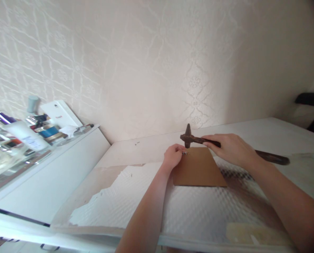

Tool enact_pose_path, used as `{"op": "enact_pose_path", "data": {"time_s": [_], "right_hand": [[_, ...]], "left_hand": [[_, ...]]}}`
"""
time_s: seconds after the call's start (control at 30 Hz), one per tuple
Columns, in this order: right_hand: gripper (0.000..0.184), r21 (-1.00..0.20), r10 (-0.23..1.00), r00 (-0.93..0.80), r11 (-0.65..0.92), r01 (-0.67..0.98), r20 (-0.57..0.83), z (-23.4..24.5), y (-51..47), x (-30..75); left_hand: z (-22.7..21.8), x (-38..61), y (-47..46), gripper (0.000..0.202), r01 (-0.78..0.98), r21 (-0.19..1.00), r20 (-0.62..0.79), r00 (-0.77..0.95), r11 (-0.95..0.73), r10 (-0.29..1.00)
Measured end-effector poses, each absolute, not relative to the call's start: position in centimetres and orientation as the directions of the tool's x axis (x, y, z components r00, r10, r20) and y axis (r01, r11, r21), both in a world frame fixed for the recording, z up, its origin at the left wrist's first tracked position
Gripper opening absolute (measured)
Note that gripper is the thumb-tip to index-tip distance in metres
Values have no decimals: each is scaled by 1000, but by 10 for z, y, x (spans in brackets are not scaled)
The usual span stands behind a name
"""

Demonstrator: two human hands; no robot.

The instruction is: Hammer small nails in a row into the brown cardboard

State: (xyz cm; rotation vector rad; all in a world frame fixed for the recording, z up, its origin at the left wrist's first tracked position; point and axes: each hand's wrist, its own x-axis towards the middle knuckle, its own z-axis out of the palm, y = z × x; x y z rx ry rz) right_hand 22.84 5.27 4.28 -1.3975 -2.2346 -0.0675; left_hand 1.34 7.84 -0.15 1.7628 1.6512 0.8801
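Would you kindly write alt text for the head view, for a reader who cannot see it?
The right hand grips a dark hammer near a brown board's far edge; the left hand is at its far-left corner, beside something small and shiny.

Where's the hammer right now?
In the head view, the hammer is right of centre, gripped in the right hand, its head showing by the brown board's far edge, near the left hand.

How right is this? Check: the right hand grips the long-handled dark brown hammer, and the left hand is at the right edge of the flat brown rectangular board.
Wrong edge: the head view shows the left hand at the left edge of the board. The right hand grips the hammer.
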Motion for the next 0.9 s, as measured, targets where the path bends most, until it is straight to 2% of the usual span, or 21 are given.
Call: {"op": "enact_pose_path", "data": {"time_s": [0.1, 0.27, 0.47, 0.6, 0.77, 0.9], "right_hand": [[30, -221, 811, -393, 519, 826, 433, 43, 52, 228], [31, -177, 828, -343, 456, 872, 444, 45, 50, 228], [32, -170, 830, -390, 485, 858, 398, 45, 49, 227], [32, -147, 831, -350, 447, 882, 432, 44, 50, 228], [31, -161, 802, -406, 515, 842, 439, 44, 49, 226], [31, -120, 816, -380, 471, 874, 437, 45, 48, 226]], "left_hand": [[-1, 13, 78, 24, 638, 767, 76, 22, -73, 997], [0, 13, 78, 24, 619, 782, 78, 28, -78, 997], [-1, 14, 78, 23, 627, 775, 81, 20, -76, 996], [-1, 14, 78, 24, 620, 782, 79, 8, -66, 997], [-2, 14, 79, 22, 632, 772, 79, 11, -69, 997], [-4, 13, 80, 22, 619, 780, 97, 16, -86, 995]]}}
